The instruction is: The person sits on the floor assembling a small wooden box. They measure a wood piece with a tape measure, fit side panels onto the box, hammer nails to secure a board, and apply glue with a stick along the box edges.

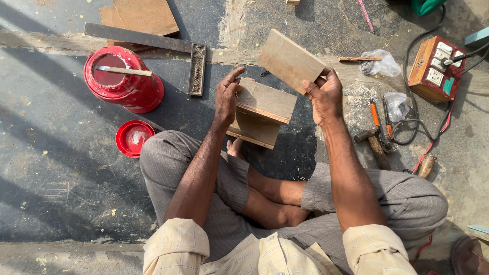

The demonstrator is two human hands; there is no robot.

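My left hand (227, 97) grips the left edge of two joined wooden boards (262, 112) that form an angle, held above my crossed legs. My right hand (324, 95) holds a separate flat wooden board (289, 60) by its lower right corner, tilted up and just above the joined pair. Both pieces are pale, rectangular planks. I sit on a dark floor with my knees spread.
A red glue tin (125, 79) with a stick across it and its red lid (132, 137) sit at left. A metal try square (153, 43) and wood panels (145, 15) lie behind. At right are a hammer (374, 145), pliers, plastic bags and a wooden socket box (435, 69) with cables.
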